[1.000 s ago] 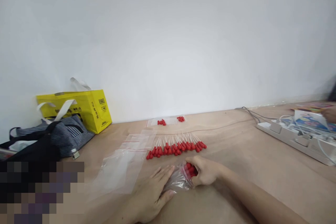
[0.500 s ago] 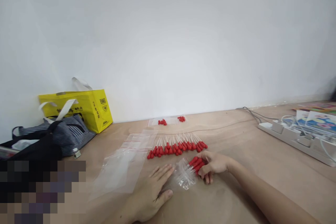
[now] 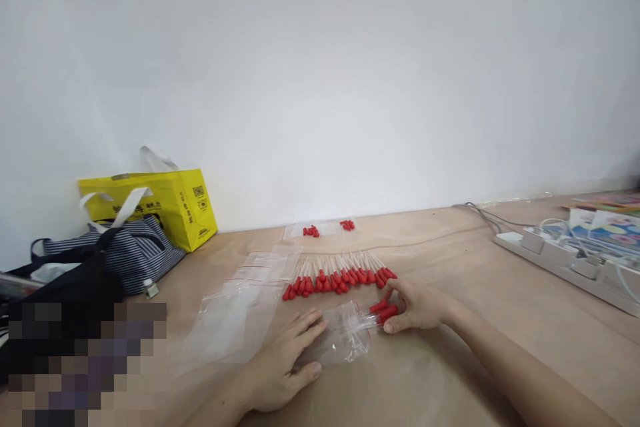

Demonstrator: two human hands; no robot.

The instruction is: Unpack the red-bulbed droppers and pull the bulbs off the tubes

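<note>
My right hand pinches a few red-headed sticks by their red ends. Their pale stems point left and reach into the mouth of a clear plastic bag. My left hand lies with its fingers spread on the left part of that bag, against the table. Just beyond both hands, a row of similar red-headed sticks lies with the stems pointing away. A fanned stack of clear zip bags with red lines is left of the row.
Farther back, a filled clear bag holds red-headed sticks in two groups. On the left stand a yellow bag and a striped bag. A white power strip with cables and some printed cards lie on the right.
The clear bag by my left hand is spread flatter and longer. The sticks in my right hand now lie with their stems in its mouth, slightly farther right.
</note>
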